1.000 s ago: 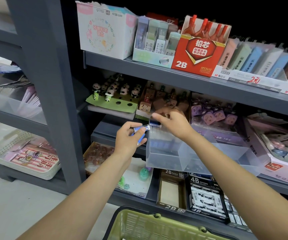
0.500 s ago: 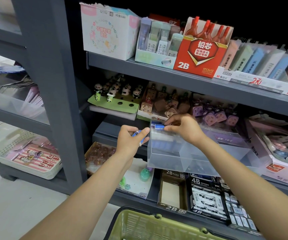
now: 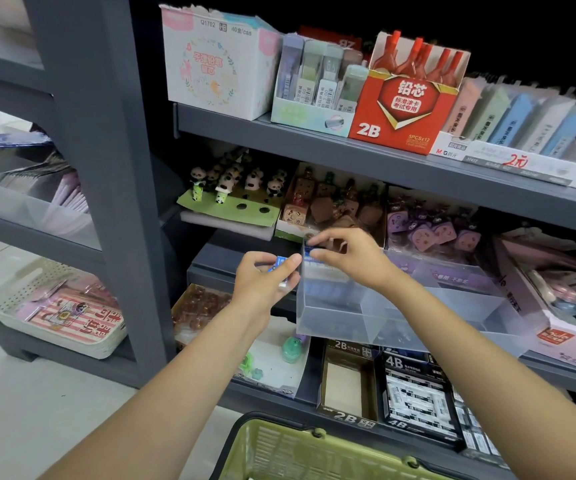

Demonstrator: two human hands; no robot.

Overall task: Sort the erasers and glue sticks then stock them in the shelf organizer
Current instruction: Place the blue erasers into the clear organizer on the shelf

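Note:
A clear plastic organizer bin (image 3: 394, 320) sits on the middle shelf, its left end holding a row of blue-and-white erasers (image 3: 324, 289). My left hand (image 3: 266, 285) is just left of the bin and pinches a small blue-and-white eraser (image 3: 281, 264) between thumb and fingers. My right hand (image 3: 349, 254) reaches over the bin's back left corner, its fingertips closed on another blue eraser (image 3: 314, 252) at the top of the row. No glue sticks are identifiable.
A green shopping basket (image 3: 314, 452) is at the bottom, below my arms. Panda (image 3: 231, 188), brown (image 3: 328, 206) and purple (image 3: 432, 230) novelty items stand behind the bin. Boxes of 2B lead (image 3: 404, 109) are on the top shelf; 2B and 4B boxes (image 3: 414, 393) lie below.
My right hand has stayed at the bin's back left corner with its eraser, shifting slightly. My left hand has kept its eraser and stayed beside the bin.

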